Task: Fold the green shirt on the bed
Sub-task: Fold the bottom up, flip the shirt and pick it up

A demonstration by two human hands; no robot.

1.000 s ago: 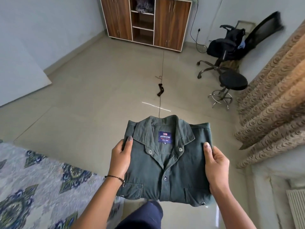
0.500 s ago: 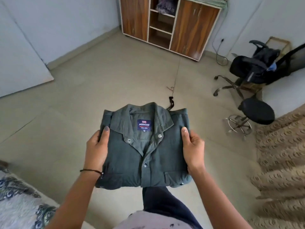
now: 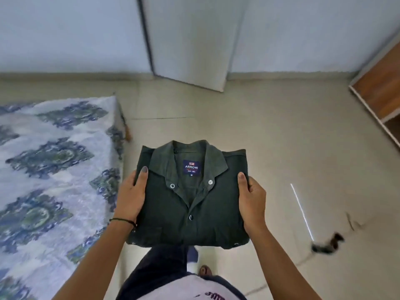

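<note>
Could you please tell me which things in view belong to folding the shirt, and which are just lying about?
Part of the job:
- folded dark green button-up shirt
- left hand and right hand, holding its two sides
- bed with the blue and white patterned sheet

Just lying about:
- brown wooden cabinet
- white door
- dark cable on the floor

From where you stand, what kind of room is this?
Most likely a bedroom in a home. A bed with a patterned blue and white cover stands at the left, a wooden cupboard at the right, and both hands hold a folded green shirt above a tiled floor.
</note>
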